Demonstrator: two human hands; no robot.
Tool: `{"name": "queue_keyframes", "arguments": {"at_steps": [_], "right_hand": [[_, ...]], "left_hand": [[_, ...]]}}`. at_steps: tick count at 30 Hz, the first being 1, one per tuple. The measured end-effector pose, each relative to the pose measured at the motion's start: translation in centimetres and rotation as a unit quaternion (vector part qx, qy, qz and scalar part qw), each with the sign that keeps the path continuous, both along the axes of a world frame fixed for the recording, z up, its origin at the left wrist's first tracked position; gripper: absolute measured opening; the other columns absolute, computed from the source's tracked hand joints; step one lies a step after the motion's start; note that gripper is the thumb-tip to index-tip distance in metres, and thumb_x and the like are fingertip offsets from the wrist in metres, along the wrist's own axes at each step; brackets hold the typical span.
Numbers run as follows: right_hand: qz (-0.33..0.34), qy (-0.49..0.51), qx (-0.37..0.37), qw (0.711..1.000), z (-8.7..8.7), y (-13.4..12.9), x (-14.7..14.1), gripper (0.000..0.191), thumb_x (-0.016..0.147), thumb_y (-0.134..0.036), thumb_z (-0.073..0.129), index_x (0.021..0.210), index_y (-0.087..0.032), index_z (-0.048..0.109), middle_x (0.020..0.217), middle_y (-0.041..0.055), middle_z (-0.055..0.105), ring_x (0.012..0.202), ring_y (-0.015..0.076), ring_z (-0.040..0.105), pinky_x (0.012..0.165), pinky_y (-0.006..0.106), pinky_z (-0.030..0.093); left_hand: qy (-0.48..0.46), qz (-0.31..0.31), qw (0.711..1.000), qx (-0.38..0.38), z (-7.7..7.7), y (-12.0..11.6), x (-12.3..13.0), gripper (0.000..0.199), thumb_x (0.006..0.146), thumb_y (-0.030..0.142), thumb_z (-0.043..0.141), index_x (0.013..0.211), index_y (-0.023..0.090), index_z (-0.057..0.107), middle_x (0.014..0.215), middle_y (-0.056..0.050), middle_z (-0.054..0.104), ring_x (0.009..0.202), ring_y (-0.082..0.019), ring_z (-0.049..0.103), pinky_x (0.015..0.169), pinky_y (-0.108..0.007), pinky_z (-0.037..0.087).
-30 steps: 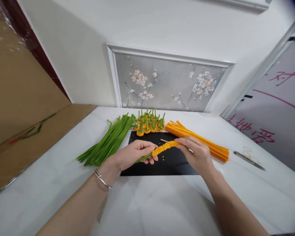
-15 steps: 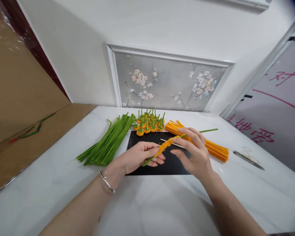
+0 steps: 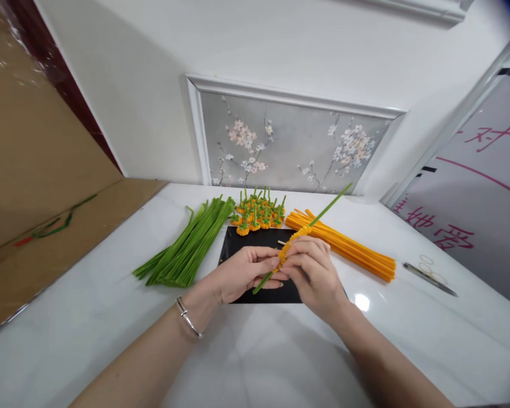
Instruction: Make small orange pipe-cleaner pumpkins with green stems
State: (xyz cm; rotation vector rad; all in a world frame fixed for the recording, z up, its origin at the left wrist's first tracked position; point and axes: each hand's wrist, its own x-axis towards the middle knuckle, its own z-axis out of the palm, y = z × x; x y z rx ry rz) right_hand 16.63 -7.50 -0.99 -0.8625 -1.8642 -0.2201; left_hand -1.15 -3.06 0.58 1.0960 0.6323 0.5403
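The bench (image 3: 238,357) is white and shiny, with soft grey veins, and it stands against a white wall (image 3: 131,85), on which there is one framed panel (image 3: 297,141) with painted blossoms. At the left side there is brown cardboard (image 3: 38,130), and at the right side one pale board (image 3: 471,164) with pink writing. Both hands meet above the one black mat (image 3: 246,238), coming from the near side. The left hand (image 3: 246,273) has its thumb and fingers closed on the lower end of the orange coil (image 3: 298,233), palm turned partly inward; the right hand (image 3: 312,272) is bent over the same coil, its fingertips pressed on it, very near to the left fingers. The one orange coil sits around one green stem (image 3: 331,203), which is tilted and comes out at both ends. Of other things, I count one green bundle (image 3: 187,243) to the left, one orange bundle (image 3: 348,246) to the right, and one group of small orange flowers (image 3: 243,229) between them, too crowded for exact counting. One thin stick (image 3: 281,242) is partly hidden, one bracelet (image 3: 189,318) is on the left wrist, and one metal tool (image 3: 429,277) lies by two thin loops (image 3: 426,259).
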Motion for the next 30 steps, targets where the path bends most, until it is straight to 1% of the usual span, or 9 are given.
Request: {"name": "queue_keyframes", "arguments": {"at_steps": [4,7,9,11,14,17,22,26,30], "right_hand": [[-0.037,0.093,-0.012,0.995,-0.2,0.7,2.1,0.010,0.086,-0.017,0.058,0.077,-0.021,0.061,0.087,0.0051,0.061,0.090,0.0219,0.059,0.082,0.041,0.046],[-0.077,0.150,-0.113,0.979,-0.7,1.5,4.0,0.017,0.086,-0.029,0.060,0.072,-0.020,0.062,0.084,0.0057,0.063,0.080,0.0210,0.060,0.076,0.038,0.047],[-0.084,0.206,-0.261,0.939,-0.8,2.0,4.9,0.027,0.087,-0.042,0.057,0.074,-0.020,0.065,0.076,0.0050,0.065,0.073,0.0207,0.061,0.068,0.035,0.047],[-0.023,0.346,-0.320,0.882,-0.7,2.2,5.2,0.033,0.087,-0.051,0.054,0.095,-0.021,0.066,0.092,0.0070,0.068,0.081,0.0218,0.063,0.061,0.031,0.047],[0.098,0.533,-0.276,0.794,0.1,2.2,5.2,0.038,0.084,-0.054,0.059,0.111,-0.027,0.060,0.110,0.0064,0.065,0.095,0.0215,0.063,0.056,0.025,0.044],[0.159,0.588,-0.226,0.761,0.7,2.0,5.3,0.029,0.081,-0.046,0.067,0.098,-0.023,0.065,0.086,0.0018,0.064,0.083,0.0161,0.064,0.054,0.021,0.043],[0.147,0.512,-0.192,0.824,0.5,1.6,5.3,0.023,0.089,-0.040,0.058,0.103,-0.022,0.062,0.059,-0.0056,0.050,0.054,0.0101,0.053,0.050,0.022,0.042],[0.095,0.341,-0.153,0.923,-0.3,1.2,4.1,0.018,0.095,-0.028,0.048,0.112,-0.024,0.051,0.061,-0.0052,0.057,0.056,0.0127,0.057,0.055,0.027,0.047],[0.073,0.188,-0.128,0.971,-0.4,0.8,2.8,0.011,0.094,-0.016,0.047,0.094,-0.024,0.056,0.073,-0.0012,0.062,0.066,0.0137,0.060,0.063,0.030,0.050]], "left_hand": [[0.015,0.020,1.000,-0.001,0.0,0.4,-0.4,0.029,0.080,0.034,0.071,0.102,0.016,0.068,0.097,-0.010,0.070,0.089,-0.016,0.067,0.077,-0.026,0.053],[0.034,0.026,0.999,0.031,0.0,0.7,-0.7,0.022,0.082,0.033,0.068,0.092,0.013,0.069,0.089,-0.009,0.069,0.069,-0.009,0.062,0.060,-0.017,0.047],[0.040,0.024,0.997,0.057,0.0,0.8,-0.8,0.021,0.083,0.032,0.066,0.084,0.012,0.069,0.080,-0.006,0.065,0.055,-0.004,0.049,0.047,-0.014,0.034],[0.044,0.015,0.996,0.076,0.1,0.9,-0.9,0.022,0.083,0.033,0.065,0.082,0.011,0.069,0.075,-0.004,0.062,0.050,-0.003,0.039,0.042,-0.016,0.024],[0.055,-0.003,0.995,0.088,0.3,0.8,-0.8,0.024,0.085,0.034,0.062,0.080,0.011,0.068,0.067,-0.002,0.057,0.048,-0.003,0.032,0.042,-0.018,0.020],[0.047,-0.004,0.997,0.068,0.4,0.7,-0.7,0.021,0.084,0.031,0.063,0.080,0.011,0.068,0.068,-0.002,0.057,0.046,-0.002,0.032,0.041,-0.017,0.019],[-0.066,0.048,0.995,-0.058,0.2,0.7,-0.5,0.009,0.083,0.019,0.066,0.084,0.011,0.067,0.078,-0.005,0.062,0.055,-0.003,0.050,0.046,-0.011,0.037],[-0.146,0.087,0.977,-0.132,-0.2,0.4,-0.1,0.016,0.080,0.008,0.066,0.095,0.015,0.067,0.089,-0.007,0.067,0.075,-0.012,0.066,0.071,-0.022,0.054],[-0.160,0.075,0.976,-0.125,-0.8,-0.1,0.5,0.015,0.080,0.009,0.068,0.095,0.013,0.068,0.093,-0.007,0.068,0.084,-0.015,0.067,0.076,-0.025,0.055]]}}
